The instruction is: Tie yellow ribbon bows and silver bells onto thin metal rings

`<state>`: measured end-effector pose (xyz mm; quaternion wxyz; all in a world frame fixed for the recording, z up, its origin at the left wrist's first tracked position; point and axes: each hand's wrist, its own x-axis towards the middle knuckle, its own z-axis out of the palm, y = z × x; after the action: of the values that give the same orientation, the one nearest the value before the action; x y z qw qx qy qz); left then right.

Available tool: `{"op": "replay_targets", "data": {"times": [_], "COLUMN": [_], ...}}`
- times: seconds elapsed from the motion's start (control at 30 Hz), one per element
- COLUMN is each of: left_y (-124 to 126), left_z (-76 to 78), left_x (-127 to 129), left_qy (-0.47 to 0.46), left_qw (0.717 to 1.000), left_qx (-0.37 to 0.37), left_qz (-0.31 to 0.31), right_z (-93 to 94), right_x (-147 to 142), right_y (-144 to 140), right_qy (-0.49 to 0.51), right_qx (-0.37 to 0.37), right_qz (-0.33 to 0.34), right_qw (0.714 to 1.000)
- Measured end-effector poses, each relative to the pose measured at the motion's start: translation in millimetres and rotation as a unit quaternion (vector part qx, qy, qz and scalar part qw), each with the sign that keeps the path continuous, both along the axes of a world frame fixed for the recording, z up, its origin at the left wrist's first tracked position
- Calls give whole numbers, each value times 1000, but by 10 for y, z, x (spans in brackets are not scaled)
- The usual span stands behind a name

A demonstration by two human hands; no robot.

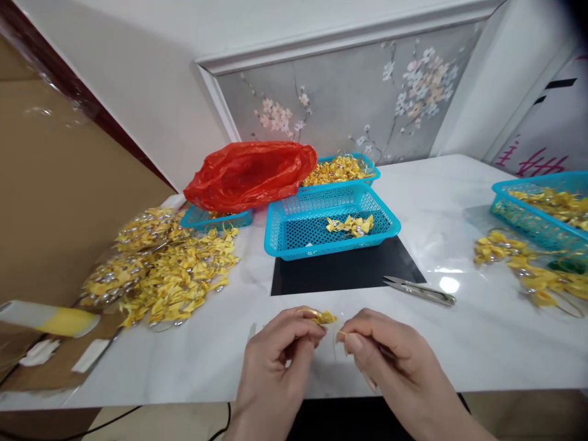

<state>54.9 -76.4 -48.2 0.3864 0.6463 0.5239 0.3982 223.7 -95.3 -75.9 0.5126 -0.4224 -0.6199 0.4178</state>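
Low over the table's front part, my left hand (285,352) is closed on a small yellow ribbon bow (324,316), partly hidden by the fingers. Close beside it on the right, my right hand (390,355) pinches a thin yellow cord (340,334) between thumb and forefinger. Whether the cord joins the bow is too small to tell. Beyond the hands, a blue plastic basket (287,251) holds a few yellow bows (351,225) with silvery beads. Thread snips (420,290) lie on the table, right of a black mat (303,278).
Heaps of yellow bows (179,275) cover the left side. A red plastic bag (248,174) rests over a small blue basket (239,219). Behind stands a filled blue basket (374,173). At right are another blue basket (519,217) and loose yellow bows (537,282) on the white table (487,343).
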Motion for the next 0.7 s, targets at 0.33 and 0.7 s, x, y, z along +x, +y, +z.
{"op": "replay_targets", "data": {"times": [0.33, 0.7], "left_y": [-48, -58], "left_z": [-16, -17], "left_x": [-43, 48], "left_qy": [-195, -254], "left_qw": [956, 942], "left_qx": [-217, -215], "left_qz": [-35, 32], "right_z": [-185, -171], "right_x": [-254, -116], "right_y": [-118, -167], "right_qy": [-85, -226], "right_qx": [241, 335], "right_qz": [-36, -57], "right_qw": [966, 913]}}
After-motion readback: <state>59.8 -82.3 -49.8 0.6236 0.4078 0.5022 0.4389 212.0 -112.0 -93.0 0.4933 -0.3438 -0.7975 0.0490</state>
